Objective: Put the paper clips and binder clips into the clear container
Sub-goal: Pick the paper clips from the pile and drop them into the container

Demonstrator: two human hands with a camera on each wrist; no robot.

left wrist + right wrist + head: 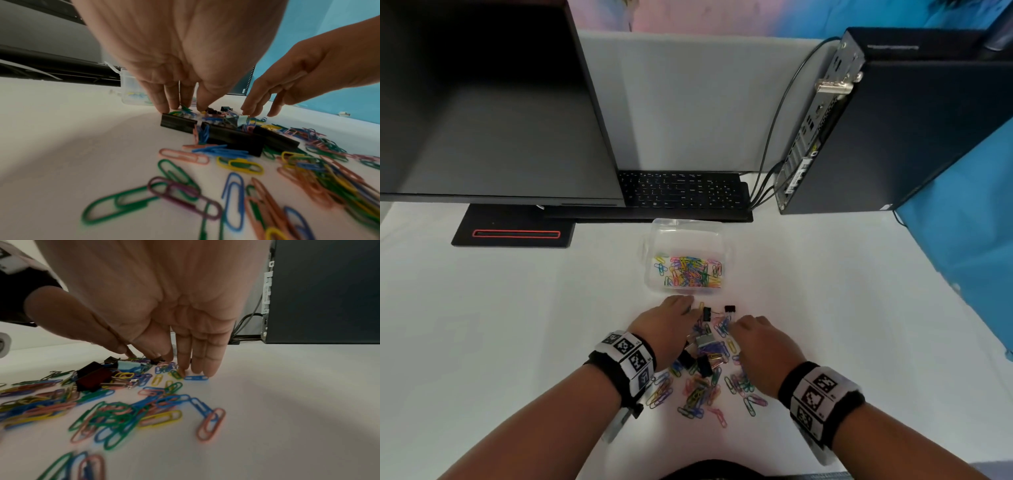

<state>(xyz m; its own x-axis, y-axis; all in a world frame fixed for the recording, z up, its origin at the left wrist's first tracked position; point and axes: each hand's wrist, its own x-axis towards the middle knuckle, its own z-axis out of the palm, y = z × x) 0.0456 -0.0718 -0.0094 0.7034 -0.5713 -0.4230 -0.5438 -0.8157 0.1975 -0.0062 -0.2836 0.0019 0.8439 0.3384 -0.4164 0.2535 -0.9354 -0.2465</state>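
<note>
Both hands are down at the far edge of a loose heap of coloured plastic-coated paper clips [705,383] spread on the white counter [517,325]. The left hand [671,325] has its fingers extended, tips touching the counter just behind a large black binder clip [177,122]; it holds nothing. The right hand [760,339] is likewise spread flat-fingered, its fingertips [197,369] pressing on the counter beside a blue paper clip [195,378], with nothing gripped. The 2 hands bracket the far part of the heap from either side.

The clear rectangular plastic container [717,240] stands just beyond the hands, in front of a black keyboard [681,192]. It already has a layer of coloured paper clips at its bottom, while most of the binder clips seem to remain outside: several large black ones and a pale blue one [128,365] in the heap, and 2 small black binder clips [729,309] lying between the hands and the container.

The step in hand looks like gathering another batch from the heap. The next move probably calls for drawing the fingers together under a cluster, closing on it and lifting it across the short gap over the container's near wall. Thin clips lie flat on the counter and may slip from straight fingers, so scooping with both hands may work better than pinching.
</note>
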